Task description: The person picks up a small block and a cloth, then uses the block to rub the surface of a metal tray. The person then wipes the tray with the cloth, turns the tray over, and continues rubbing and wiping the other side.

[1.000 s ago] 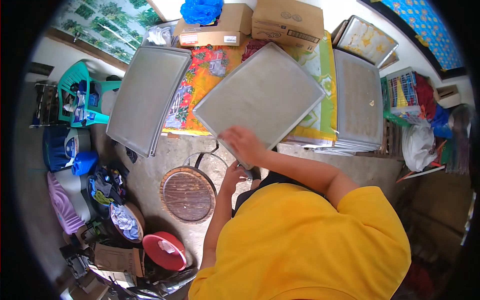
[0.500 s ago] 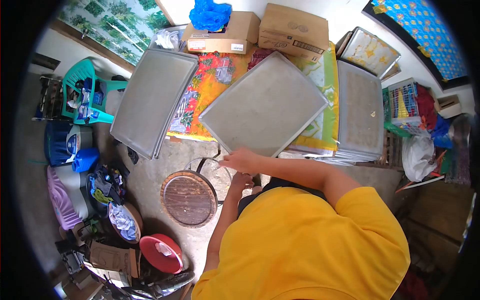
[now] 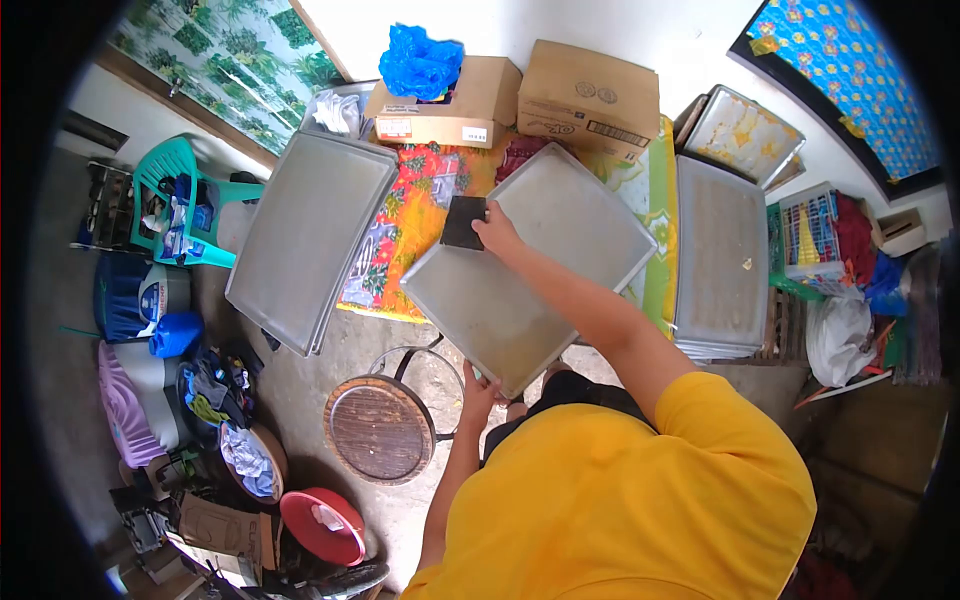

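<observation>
A grey metal tray [image 3: 540,260] lies diagonally on the cloth-covered table [image 3: 425,215], its near corner jutting past the table's front edge. My left hand [image 3: 482,386] grips that tray's edge beside the near corner. Above the tray's left side, my right hand [image 3: 493,230] holds a flat black square piece [image 3: 462,224] between thumb and fingers. Whether the black piece touches the tray cannot be told. More grey trays are stacked at the left [image 3: 312,230] and at the right [image 3: 720,255].
Cardboard boxes [image 3: 588,100] and a blue plastic bag [image 3: 420,62] stand at the back. A round wooden stool [image 3: 379,430] is at the front left, near a red basin [image 3: 323,526]. A green chair [image 3: 185,205] stands farther left.
My right hand has moved forward from near the tray's front corner, and the black piece now shows in it. My left hand now shows at the tray's edge. The view has tilted slightly up.
</observation>
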Demonstrator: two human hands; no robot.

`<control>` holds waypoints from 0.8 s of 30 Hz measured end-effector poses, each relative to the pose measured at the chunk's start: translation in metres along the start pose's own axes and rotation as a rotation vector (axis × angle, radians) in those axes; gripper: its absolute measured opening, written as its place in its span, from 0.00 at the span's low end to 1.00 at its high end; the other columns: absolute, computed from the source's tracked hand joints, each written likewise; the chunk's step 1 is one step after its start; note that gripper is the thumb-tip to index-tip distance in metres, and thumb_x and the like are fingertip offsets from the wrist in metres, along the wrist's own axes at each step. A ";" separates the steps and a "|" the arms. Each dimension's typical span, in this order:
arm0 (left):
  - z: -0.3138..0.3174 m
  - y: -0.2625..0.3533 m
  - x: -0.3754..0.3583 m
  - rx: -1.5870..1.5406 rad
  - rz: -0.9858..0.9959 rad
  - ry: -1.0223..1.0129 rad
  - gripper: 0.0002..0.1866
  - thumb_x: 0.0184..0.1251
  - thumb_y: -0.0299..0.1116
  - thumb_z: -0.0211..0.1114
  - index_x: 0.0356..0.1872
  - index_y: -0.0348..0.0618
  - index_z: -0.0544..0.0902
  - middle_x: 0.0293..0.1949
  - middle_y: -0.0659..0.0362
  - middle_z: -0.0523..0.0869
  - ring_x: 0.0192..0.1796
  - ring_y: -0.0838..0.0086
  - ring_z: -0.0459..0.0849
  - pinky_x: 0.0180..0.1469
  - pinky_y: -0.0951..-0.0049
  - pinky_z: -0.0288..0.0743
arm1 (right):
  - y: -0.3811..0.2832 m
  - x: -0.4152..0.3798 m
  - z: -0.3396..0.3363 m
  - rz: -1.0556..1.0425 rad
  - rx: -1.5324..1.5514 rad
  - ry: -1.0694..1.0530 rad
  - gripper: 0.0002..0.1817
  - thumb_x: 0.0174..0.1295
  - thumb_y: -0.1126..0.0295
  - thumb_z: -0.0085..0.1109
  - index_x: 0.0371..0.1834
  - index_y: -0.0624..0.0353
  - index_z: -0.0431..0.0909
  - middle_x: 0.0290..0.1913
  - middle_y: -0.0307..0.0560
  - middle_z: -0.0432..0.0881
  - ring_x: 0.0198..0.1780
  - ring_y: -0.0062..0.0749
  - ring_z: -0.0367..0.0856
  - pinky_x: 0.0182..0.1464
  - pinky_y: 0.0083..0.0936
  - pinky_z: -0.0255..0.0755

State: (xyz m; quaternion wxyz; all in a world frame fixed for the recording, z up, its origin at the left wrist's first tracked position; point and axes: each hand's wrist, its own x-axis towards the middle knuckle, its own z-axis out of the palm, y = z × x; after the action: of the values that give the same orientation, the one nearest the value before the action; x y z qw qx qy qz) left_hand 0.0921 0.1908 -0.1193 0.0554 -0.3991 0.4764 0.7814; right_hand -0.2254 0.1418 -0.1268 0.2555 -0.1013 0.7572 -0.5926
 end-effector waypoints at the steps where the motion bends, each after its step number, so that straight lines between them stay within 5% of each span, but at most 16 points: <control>1: 0.002 -0.001 -0.002 -0.006 -0.008 0.003 0.47 0.65 0.18 0.56 0.74 0.52 0.32 0.56 0.40 0.76 0.49 0.59 0.84 0.34 0.67 0.86 | -0.018 0.007 0.000 0.084 0.059 -0.031 0.19 0.63 0.69 0.56 0.55 0.64 0.66 0.41 0.58 0.83 0.43 0.47 0.83 0.48 0.40 0.75; 2: 0.003 -0.001 -0.004 -0.020 0.014 -0.016 0.46 0.66 0.18 0.55 0.74 0.50 0.32 0.56 0.38 0.76 0.51 0.57 0.83 0.36 0.65 0.86 | -0.032 0.014 -0.001 0.170 0.118 -0.063 0.19 0.63 0.69 0.56 0.55 0.64 0.66 0.42 0.57 0.83 0.44 0.48 0.83 0.48 0.40 0.75; 5: 0.006 0.001 -0.005 -0.001 0.013 -0.014 0.47 0.66 0.18 0.55 0.74 0.49 0.31 0.56 0.38 0.76 0.51 0.57 0.83 0.37 0.64 0.86 | -0.015 0.067 -0.008 -0.149 -0.423 -0.125 0.20 0.62 0.67 0.56 0.56 0.61 0.69 0.44 0.56 0.82 0.40 0.56 0.82 0.50 0.44 0.76; 6: 0.004 -0.002 -0.004 0.000 -0.005 -0.010 0.47 0.66 0.18 0.56 0.74 0.48 0.31 0.55 0.38 0.76 0.51 0.57 0.83 0.37 0.64 0.86 | -0.037 0.064 -0.019 -0.115 -0.582 -0.039 0.22 0.58 0.65 0.58 0.57 0.54 0.73 0.53 0.51 0.78 0.47 0.59 0.79 0.52 0.46 0.75; 8: 0.002 -0.007 -0.001 -0.001 -0.024 -0.009 0.47 0.66 0.19 0.56 0.74 0.48 0.30 0.55 0.38 0.77 0.51 0.57 0.83 0.36 0.64 0.86 | -0.043 0.081 -0.039 -0.351 -0.932 0.175 0.23 0.55 0.65 0.60 0.57 0.47 0.75 0.59 0.47 0.73 0.57 0.53 0.72 0.54 0.45 0.74; 13: 0.001 -0.008 -0.001 -0.022 -0.024 -0.015 0.49 0.66 0.20 0.57 0.74 0.47 0.27 0.54 0.39 0.77 0.51 0.56 0.83 0.35 0.65 0.86 | -0.040 0.125 -0.095 -0.439 -1.349 0.135 0.19 0.56 0.71 0.55 0.52 0.41 0.77 0.61 0.42 0.70 0.62 0.46 0.66 0.54 0.43 0.73; 16: -0.001 -0.012 -0.001 -0.044 -0.002 -0.024 0.49 0.66 0.19 0.57 0.74 0.48 0.27 0.55 0.39 0.77 0.52 0.56 0.83 0.35 0.64 0.87 | -0.047 0.126 -0.109 -0.459 -1.228 0.108 0.14 0.59 0.71 0.53 0.47 0.43 0.78 0.56 0.43 0.75 0.58 0.47 0.71 0.53 0.42 0.73; 19: 0.001 -0.005 -0.002 -0.023 -0.001 -0.016 0.48 0.66 0.19 0.57 0.74 0.48 0.29 0.55 0.39 0.77 0.52 0.56 0.83 0.34 0.64 0.87 | -0.051 0.124 -0.122 -0.375 -0.665 0.096 0.09 0.63 0.71 0.52 0.46 0.48 0.75 0.51 0.44 0.79 0.52 0.49 0.76 0.52 0.41 0.72; 22: 0.003 0.003 -0.003 0.020 -0.021 -0.021 0.47 0.65 0.19 0.58 0.74 0.49 0.33 0.55 0.41 0.78 0.50 0.57 0.84 0.32 0.66 0.87 | -0.069 0.103 -0.135 -0.400 -0.271 0.337 0.06 0.67 0.70 0.51 0.45 0.53 0.72 0.44 0.48 0.81 0.46 0.46 0.78 0.52 0.33 0.70; 24: 0.003 0.010 -0.003 0.050 -0.021 -0.076 0.47 0.64 0.19 0.58 0.74 0.49 0.33 0.54 0.43 0.79 0.50 0.58 0.85 0.31 0.67 0.86 | -0.081 0.089 -0.153 -0.627 -0.054 0.431 0.05 0.69 0.71 0.50 0.46 0.54 0.70 0.43 0.47 0.79 0.45 0.41 0.76 0.51 0.29 0.69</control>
State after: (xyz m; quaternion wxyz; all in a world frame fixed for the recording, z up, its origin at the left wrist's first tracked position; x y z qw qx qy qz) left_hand 0.0878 0.1887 -0.1094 0.0917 -0.3725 0.4893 0.7832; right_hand -0.3906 0.2079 -0.0486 -0.1062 -0.2080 0.7411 -0.6295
